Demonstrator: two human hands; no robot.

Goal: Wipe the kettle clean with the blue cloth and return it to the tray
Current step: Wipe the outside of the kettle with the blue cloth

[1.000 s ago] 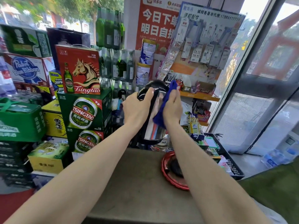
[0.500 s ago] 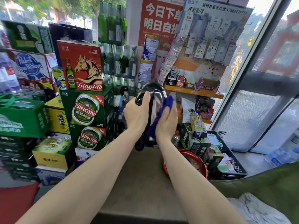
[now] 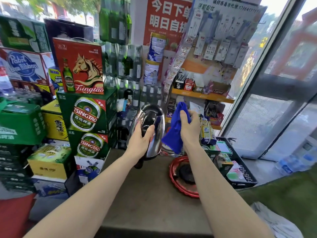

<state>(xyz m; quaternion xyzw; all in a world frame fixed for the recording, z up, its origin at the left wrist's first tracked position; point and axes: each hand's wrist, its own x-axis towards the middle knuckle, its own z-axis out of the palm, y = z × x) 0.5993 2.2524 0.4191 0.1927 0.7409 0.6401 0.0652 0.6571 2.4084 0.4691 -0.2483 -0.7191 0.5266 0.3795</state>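
A shiny steel kettle (image 3: 154,134) with a black lid and handle hangs in the air above the far edge of the table, tilted. My left hand (image 3: 141,140) grips its black handle. My right hand (image 3: 189,127) holds a crumpled blue cloth (image 3: 174,133) just to the right of the kettle, a small gap apart from its steel side. Below my right forearm a round red tray (image 3: 175,181) lies on the table with the kettle's black base (image 3: 187,172) on it.
The brown table (image 3: 145,194) fills the foreground. Stacked green Tsingtao beer cartons (image 3: 87,117) and bottles stand to the left and behind. A black plastic crate (image 3: 240,169) of goods sits right of the tray. Shelves with packets rise behind; a glass door stands at right.
My right hand has pulled the blue cloth off the kettle's side and to the right. The kettle has stayed in my left hand and now tilts more.
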